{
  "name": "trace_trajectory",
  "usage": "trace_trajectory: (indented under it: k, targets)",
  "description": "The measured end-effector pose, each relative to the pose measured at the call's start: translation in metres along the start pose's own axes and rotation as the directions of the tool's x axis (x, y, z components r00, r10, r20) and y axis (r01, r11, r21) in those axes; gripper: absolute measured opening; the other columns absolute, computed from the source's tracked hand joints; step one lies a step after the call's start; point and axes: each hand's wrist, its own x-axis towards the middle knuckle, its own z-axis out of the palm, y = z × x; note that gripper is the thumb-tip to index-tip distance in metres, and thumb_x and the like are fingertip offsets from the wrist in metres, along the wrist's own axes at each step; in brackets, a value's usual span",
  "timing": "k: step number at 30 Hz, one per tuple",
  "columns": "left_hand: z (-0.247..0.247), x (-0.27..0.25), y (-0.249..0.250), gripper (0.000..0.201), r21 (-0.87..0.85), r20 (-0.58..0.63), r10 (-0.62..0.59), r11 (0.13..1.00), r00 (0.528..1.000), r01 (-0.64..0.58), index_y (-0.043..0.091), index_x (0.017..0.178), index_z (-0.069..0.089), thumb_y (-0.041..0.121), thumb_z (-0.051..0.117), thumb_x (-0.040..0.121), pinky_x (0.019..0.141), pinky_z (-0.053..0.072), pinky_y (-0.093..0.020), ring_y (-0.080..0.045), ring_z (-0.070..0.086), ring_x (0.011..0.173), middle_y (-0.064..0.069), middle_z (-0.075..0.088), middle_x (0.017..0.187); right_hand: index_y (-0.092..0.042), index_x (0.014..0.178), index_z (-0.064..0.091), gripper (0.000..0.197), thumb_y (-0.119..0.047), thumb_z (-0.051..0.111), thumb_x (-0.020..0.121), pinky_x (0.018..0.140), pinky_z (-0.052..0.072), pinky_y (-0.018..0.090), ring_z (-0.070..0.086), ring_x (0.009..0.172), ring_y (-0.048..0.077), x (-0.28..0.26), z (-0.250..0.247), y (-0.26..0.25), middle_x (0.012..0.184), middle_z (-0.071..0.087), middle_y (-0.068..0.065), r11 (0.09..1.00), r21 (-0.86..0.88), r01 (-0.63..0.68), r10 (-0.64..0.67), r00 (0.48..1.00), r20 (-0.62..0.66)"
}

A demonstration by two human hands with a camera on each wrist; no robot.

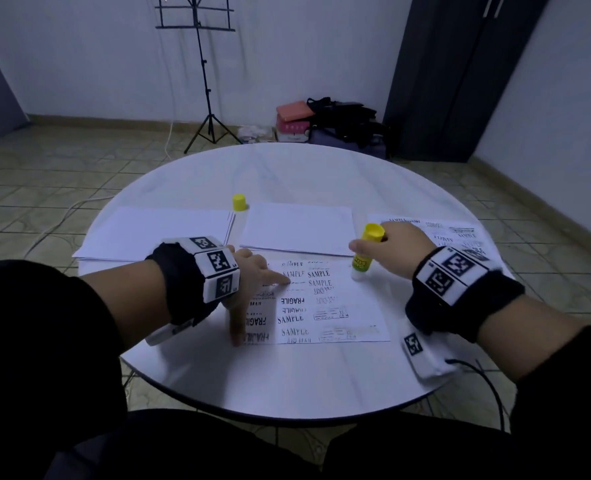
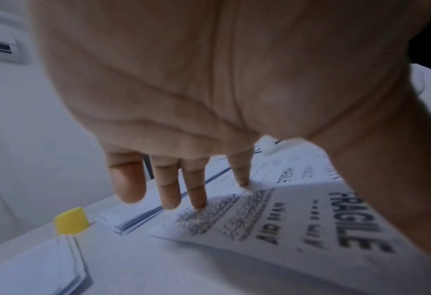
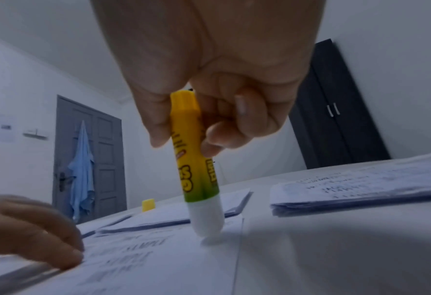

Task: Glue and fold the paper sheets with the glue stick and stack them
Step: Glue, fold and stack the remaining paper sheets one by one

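A printed sheet [image 1: 325, 306] with SAMPLE and FRAGILE stamps lies flat at the table's near middle. My left hand [image 1: 252, 275] presses its left part down with straight fingertips [image 2: 199, 203]. My right hand [image 1: 387, 247] grips a yellow-green glue stick [image 1: 365, 252] upright, its white tip [image 3: 206, 227] touching the sheet's far right corner. The stick's yellow cap [image 1: 239, 202] stands apart at the back, between two paper stacks.
Two stacks of plain white sheets [image 1: 155, 232] [image 1: 299, 228] lie behind the printed sheet. A pile of printed sheets [image 1: 460, 233] sits at the right under my right hand. The round white table [image 1: 287, 375] has bare room near its front edge.
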Motion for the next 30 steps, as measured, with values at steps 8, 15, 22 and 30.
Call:
trace_trajectory:
  k: [8,15,22,30]
  targets:
    - [-0.001,0.003,0.0,0.123,0.007,0.017,-0.01,1.0,1.0,0.01,0.05,0.146,0.006,0.066,0.081,0.049,0.114,0.021,-0.046,-0.021,0.021,0.139,0.005,0.024,0.149,-0.013,0.068,0.047,0.037,-0.042,0.062,0.085,0.055,0.03,0.027,0.043,0.062,0.014,-0.017,-0.003,0.002,0.07,0.047,0.001,0.992,-0.127,0.001,0.012,0.994,0.104]
    - [0.0,0.002,0.002,0.126,-0.003,0.014,-0.022,1.0,1.0,0.022,0.05,0.146,0.004,0.065,0.082,0.048,0.114,0.021,-0.048,-0.021,0.017,0.14,0.006,0.022,0.15,-0.01,0.075,0.062,0.025,-0.033,0.07,0.078,0.054,0.039,0.022,0.054,0.058,0.014,-0.047,-0.017,0.014,0.068,0.06,0.001,0.998,-0.056,-0.027,0.041,0.964,0.263]
    - [0.004,-0.004,0.0,0.121,-0.096,0.011,-0.018,0.995,1.0,0.019,0.047,0.148,0.008,0.056,0.084,0.054,0.114,0.025,-0.043,-0.023,0.02,0.139,0.004,0.014,0.15,-0.02,0.113,0.057,0.035,-0.003,0.06,0.083,0.055,0.039,0.023,0.059,0.067,0.016,-0.024,-0.016,0.046,0.08,0.061,0.002,0.937,0.289,-0.197,0.142,0.969,0.201]
    - [0.008,-0.005,-0.007,0.116,-0.158,0.056,-0.014,0.987,0.998,0.023,0.046,0.148,0.01,0.048,0.086,0.059,0.109,0.035,-0.037,-0.019,0.032,0.137,0.006,0.004,0.152,-0.023,0.11,0.051,0.042,-0.013,0.073,0.076,0.08,0.04,0.03,0.056,0.098,0.023,0.01,-0.002,0.056,0.104,0.06,0.002,0.937,0.199,-0.287,0.272,0.957,0.098]
